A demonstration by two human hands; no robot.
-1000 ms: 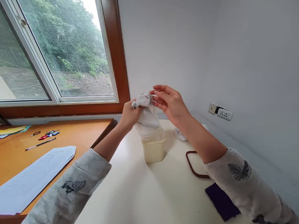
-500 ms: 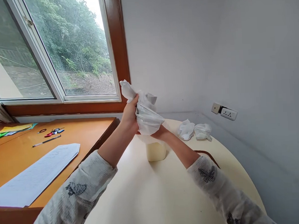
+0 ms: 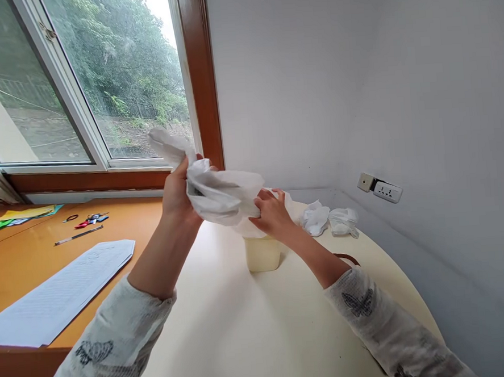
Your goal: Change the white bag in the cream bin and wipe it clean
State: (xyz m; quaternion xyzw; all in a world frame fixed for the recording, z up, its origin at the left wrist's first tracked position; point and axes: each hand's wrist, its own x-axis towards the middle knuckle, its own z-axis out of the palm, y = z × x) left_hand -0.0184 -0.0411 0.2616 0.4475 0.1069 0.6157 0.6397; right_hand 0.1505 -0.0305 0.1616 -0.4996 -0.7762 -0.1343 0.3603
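Note:
My left hand (image 3: 179, 196) is closed round the gathered part of a thin white plastic bag (image 3: 221, 199), with a loose end sticking up past the thumb. The bag stretches sideways between my hands above the table. My right hand (image 3: 274, 212) has its fingers curled at the bag's right end, pinching the film. Under it stands a small cream bin (image 3: 262, 253) on the table. White film hangs over the bin's top and hides its rim.
Two crumpled white bags (image 3: 316, 217) lie on the round cream table (image 3: 243, 325) at the right. On the left, a brown desk (image 3: 121, 216) holds papers (image 3: 70, 288), a pen (image 3: 79, 235) and keys (image 3: 94, 220). A wall socket (image 3: 387, 191) is at right.
My left hand has moved left and a little down, drawing the bag out sideways. The right hand has come out from under the bag, and its fingers now show at the right end.

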